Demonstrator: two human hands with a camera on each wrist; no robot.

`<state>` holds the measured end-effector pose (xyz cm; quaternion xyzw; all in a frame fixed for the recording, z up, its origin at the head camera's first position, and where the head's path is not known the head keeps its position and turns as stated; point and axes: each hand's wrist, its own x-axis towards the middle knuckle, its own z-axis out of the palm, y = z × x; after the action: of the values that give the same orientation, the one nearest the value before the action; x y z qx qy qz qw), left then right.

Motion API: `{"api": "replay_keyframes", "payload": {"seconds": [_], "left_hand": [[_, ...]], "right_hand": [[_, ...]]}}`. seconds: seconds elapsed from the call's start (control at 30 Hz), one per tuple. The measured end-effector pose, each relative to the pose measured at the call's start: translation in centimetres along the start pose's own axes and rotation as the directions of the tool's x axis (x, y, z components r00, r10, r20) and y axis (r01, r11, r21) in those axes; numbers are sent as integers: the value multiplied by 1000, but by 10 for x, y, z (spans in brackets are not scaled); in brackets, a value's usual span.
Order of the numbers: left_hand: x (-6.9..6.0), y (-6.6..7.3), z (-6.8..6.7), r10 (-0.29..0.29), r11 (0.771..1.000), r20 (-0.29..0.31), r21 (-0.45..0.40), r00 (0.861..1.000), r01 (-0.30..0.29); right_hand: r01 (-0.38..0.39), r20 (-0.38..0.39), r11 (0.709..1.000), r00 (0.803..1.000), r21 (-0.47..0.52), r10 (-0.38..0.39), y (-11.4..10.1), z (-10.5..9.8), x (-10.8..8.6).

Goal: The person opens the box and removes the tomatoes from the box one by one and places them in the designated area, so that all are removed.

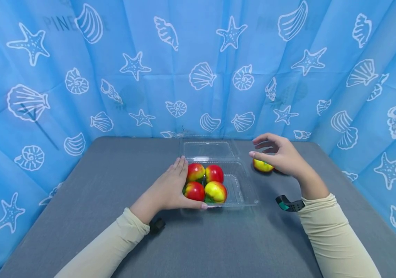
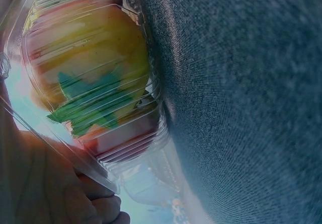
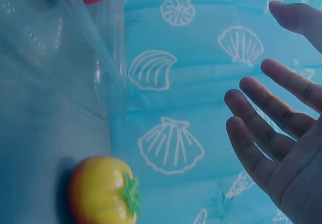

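Red-and-yellow fruits (image 1: 214, 173) with a glossy skin sit near the centre of the frame, inside a clear plastic container (image 1: 234, 187). The ribbed wall shows green leaves (image 2: 95, 100) on one of them in the left wrist view. The container's transparent lid (image 1: 210, 150) is folded back toward the upper middle.

Four fruits are inside, grouped two by two in the left part; the right part shows bare plastic. Outside, right of centre, is one mostly yellow fruit (image 1: 262, 166) on the grey table (image 1: 219, 247), and a dark edge beside it is too hidden to identify.

The left hand (image 1: 171, 189) reaches in from the lower left, straight fingers laid along the container's left side and thumb stretched along its near rim, touching without clenching. The right hand (image 1: 281, 152), at right of centre, is raised with fingers apart and loosely bent, grasping nothing.
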<state>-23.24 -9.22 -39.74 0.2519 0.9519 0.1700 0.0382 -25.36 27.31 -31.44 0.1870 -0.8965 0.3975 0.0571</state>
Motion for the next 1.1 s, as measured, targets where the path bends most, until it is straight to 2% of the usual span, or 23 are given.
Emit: {"api": "replay_keyframes", "payload": {"seconds": [0.63, 0.87, 1.1], "left_hand": [[1, 0, 0, -10, 1000, 5, 0, 1000, 10], [0, 1, -1, -16, 1000, 8, 0, 1000, 16], [0, 1, -2, -16, 1000, 12, 1, 1000, 16]], "right_hand": [[142, 109, 990, 984, -19, -140, -12, 32, 0], [202, 195, 979, 960, 16, -201, -21, 44, -2], [197, 321, 980, 927, 29, -196, -21, 56, -3]]}}
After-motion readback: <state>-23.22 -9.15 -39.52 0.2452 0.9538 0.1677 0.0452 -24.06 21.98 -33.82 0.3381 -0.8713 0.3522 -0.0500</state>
